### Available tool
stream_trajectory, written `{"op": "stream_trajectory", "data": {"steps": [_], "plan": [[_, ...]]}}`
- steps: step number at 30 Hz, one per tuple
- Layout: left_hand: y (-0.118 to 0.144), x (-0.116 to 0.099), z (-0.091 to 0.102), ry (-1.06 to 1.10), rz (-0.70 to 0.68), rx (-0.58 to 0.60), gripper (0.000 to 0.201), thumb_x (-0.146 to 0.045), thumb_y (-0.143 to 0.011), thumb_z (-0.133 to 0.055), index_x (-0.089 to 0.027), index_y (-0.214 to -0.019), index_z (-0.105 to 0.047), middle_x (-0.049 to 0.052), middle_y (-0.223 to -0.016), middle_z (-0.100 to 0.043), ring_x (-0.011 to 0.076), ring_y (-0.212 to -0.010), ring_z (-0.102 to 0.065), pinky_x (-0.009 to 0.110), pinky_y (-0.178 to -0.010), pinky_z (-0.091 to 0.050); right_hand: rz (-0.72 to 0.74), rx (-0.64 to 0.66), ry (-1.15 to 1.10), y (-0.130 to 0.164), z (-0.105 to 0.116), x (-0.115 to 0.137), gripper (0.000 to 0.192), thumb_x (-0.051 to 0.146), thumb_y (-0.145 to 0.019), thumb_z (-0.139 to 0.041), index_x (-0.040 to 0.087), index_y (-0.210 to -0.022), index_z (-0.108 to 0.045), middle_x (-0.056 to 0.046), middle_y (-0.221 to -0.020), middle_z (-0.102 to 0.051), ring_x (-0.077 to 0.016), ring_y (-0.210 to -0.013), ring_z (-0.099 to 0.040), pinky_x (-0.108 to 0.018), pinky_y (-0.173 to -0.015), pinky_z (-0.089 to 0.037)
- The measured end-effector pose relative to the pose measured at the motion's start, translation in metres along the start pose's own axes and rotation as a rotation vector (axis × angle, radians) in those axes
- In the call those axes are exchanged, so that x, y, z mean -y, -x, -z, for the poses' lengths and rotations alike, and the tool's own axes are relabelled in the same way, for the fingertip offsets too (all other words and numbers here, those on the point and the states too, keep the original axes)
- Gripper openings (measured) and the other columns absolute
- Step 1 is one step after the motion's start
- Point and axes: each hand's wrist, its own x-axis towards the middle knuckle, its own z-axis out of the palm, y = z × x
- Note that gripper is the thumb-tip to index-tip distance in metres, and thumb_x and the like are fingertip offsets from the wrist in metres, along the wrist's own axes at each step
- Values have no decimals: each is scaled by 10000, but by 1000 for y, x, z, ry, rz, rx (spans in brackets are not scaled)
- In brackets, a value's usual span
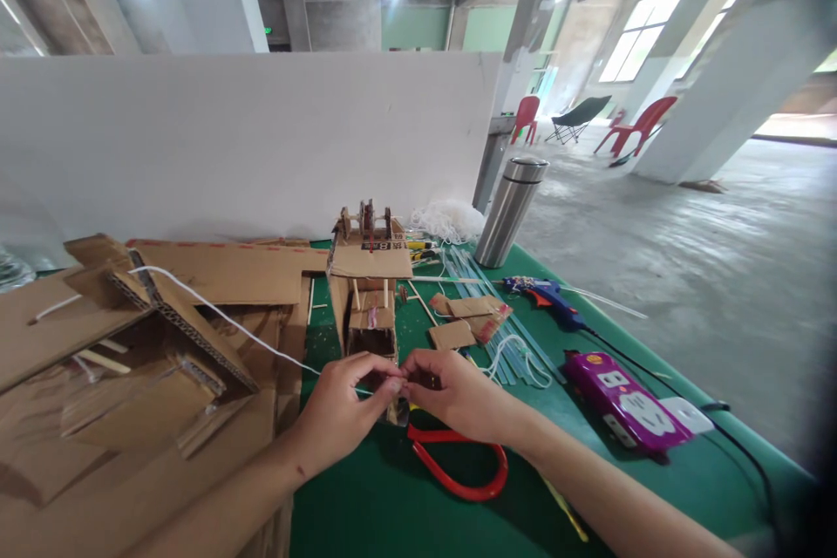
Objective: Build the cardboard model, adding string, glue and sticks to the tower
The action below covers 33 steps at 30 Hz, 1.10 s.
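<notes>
Looped red-handled tool: flat on the green tabletop, below your right wrist. Working end hidden; a lowered forearm might knock it.
Brown corrugated-cardboard framework with sloped panels: at your left. Light-looking, so a hard pull could shift it. Open hollow contains pale sticks and crumpled clear material.
Left hand: your thumb and forefinger pinch the thin white cord.
Right hand: your fingertips bunch against those of the left; whether they grasp the cord's end, cannot tell.
Cord: runs from the framework's upper edge to your fingertips. Too much tension could chafe it on the cardboard; too loose a pinch could let it slip.
Purple-and-white power strip: right side, black cable passing beside it. A snagged cable could drag the gun.
Upright brown cardboard tower: just beyond your hands; a knuckle could jolt it. Upper bay holds pale posts; lower bay dark, contents unclear.
Blue glue gun with orange trigger: heat not shown; if hot, its nozzle might scorch you.
Lidded silver metal flask: near the table's edge, could topple if bumped; contents hidden.
</notes>
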Motion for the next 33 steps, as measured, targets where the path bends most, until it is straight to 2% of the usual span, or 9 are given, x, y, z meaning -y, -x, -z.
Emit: {"op": "stream_trajectory", "data": {"steps": [2,7,12,19,23,27,31,33], "plan": [[0,0,0,-17,-5,10,141,-285,-908,-594,-207,-886,-709,16,-900,-760,181,-851,-698,264,-776,-510,-2,16,-32,-1,0,-2,167,314,-869,-606,158,-810,-612,44,-647,-494,-99,-600,-378,-230,-525,-285],[2,-2,3,-18,-64,41,167,-281,-938,-550,-203,-897,-692,34,-920,-739,183,-864,-685,267,-779,-508,-36,152,-252,-3,2,-6,252,399,-849,-634,157,-809,-575,41,-657,-506,-90,-582,-393,-220,-523,-316],[3,-3,3,-7,-106,58,169,-259,-947,-538,-202,-891,-686,45,-917,-716,186,-865,-668,280,-797,-505,-86,231,-352,-3,5,-7,315,457,-812,-686,157,-803,-591,20,-693,-589,-57,-516,-385,-195,-461,-285],[4,-5,4,29,-174,69,162,-226,-946,-538,-194,-913,-693,47,-902,-702,173,-853,-662,261,-776,-497,-191,318,-436,-1,10,-5,392,535,-752,-708,165,-768,-579,13,-687,-613,-37,-440,-371,-185,-371,-211],[4,-4,4,20,-160,61,157,-216,-936,-547,-192,-907,-699,44,-900,-713,170,-850,-669,257,-771,-504,-155,256,-403,-2,8,-4,396,541,-762,-704,169,-750,-569,40,-621,-554,-47,-458,-349,-195,-398,-217],[3,-1,3,9,-99,32,163,-251,-931,-563,-192,-943,-715,43,-917,-736,177,-859,-688,264,-765,-514,-31,163,-266,-2,5,-5,390,539,-809,-670,165,-754,-574,58,-609,-462,-74,-542,-343,-209,-477,-262],[2,2,3,10,-54,12,174,-308,-925,-592,-206,-952,-730,33,-929,-759,185,-866,-703,279,-779,-522,35,11,-6,1,0,-3,266,420,-892,-590,168,-808,-612,33,-657,-508,-102,-592,-385,-228,-519,-297],[1,1,3,-1,-44,4,159,-294,-921,-595,-208,-929,-729,29,-923,-764,187,-862,-705,283,-784,-525,39,-25,80,3,-2,0,214,362,-908,-560,172,-837,-629,27,-660,-530,-107,-585,-394,-232,-518,-301]]}}
